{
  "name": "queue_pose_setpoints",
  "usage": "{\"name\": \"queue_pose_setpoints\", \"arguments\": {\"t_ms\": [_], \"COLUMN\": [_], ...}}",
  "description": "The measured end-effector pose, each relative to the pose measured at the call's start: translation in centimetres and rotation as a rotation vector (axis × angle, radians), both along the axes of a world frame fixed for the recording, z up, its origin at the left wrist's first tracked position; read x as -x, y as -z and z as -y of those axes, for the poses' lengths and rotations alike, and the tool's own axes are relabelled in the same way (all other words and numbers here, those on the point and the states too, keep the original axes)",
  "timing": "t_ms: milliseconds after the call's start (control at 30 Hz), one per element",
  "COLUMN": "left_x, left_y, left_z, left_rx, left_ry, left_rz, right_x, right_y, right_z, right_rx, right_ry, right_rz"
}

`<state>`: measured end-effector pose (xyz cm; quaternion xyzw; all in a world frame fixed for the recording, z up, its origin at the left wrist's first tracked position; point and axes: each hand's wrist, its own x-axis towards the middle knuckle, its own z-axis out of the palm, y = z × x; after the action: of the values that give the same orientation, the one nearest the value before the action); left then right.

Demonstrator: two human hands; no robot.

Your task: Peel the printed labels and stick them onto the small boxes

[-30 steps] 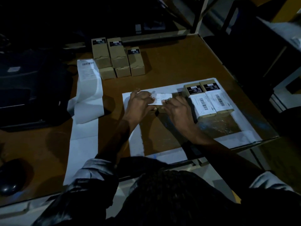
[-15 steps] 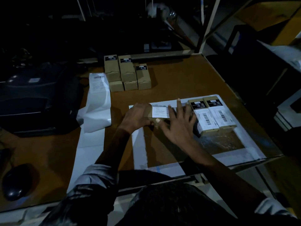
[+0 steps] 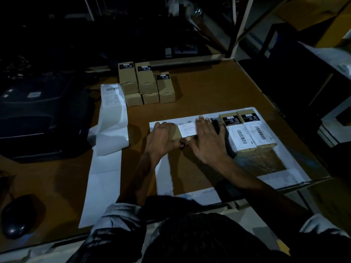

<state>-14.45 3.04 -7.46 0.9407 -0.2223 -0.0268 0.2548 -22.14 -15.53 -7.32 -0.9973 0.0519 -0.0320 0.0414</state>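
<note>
While two labelled boxes (image 3: 248, 133) sit just right of it, I flatten my right hand (image 3: 207, 141) on the third box's label (image 3: 188, 129), left hand (image 3: 161, 139) gripping its left end, six unlabelled boxes (image 3: 146, 84) waiting far behind.

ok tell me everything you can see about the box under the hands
The small box looks like plain brown cardboard and lies flat on the white sheet, left of two already labelled boxes. A white printed label sits across its top. The left hand holds its left end, and the right hand lies flat with straight fingers over its right part, hiding that end.
</note>
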Motion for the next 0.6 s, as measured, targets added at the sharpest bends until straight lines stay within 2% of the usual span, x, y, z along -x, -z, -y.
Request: {"name": "queue_pose_setpoints", "arguments": {"t_ms": [67,167,300,467,600], "left_x": [-0.1,-0.4,0.2,0.5,-0.1], "left_y": [0.0,0.1,-0.4,-0.9,-0.1], "left_z": [0.2,0.2,0.3,0.2,0.3], "left_rx": [-0.05,-0.14,-0.099,-0.101,-0.145], "left_ry": [0.018,0.024,0.014,0.01,0.044], "left_rz": [0.011,0.037,0.023,0.018,0.063], "right_x": [0.1,0.7,0.9,0.0,0.1], "right_y": [-0.1,0.3,0.5,-0.1,-0.3], "right_z": [-1.7,-5.3,-3.4,0.6,-3.4], "right_rx": [-0.039,-0.07,0.005,0.016,-0.05], "right_ry": [0.032,-0.055,-0.138,-0.03,0.007], "right_rz": [-0.009,0.008,0.013,-0.006,-0.032]}}
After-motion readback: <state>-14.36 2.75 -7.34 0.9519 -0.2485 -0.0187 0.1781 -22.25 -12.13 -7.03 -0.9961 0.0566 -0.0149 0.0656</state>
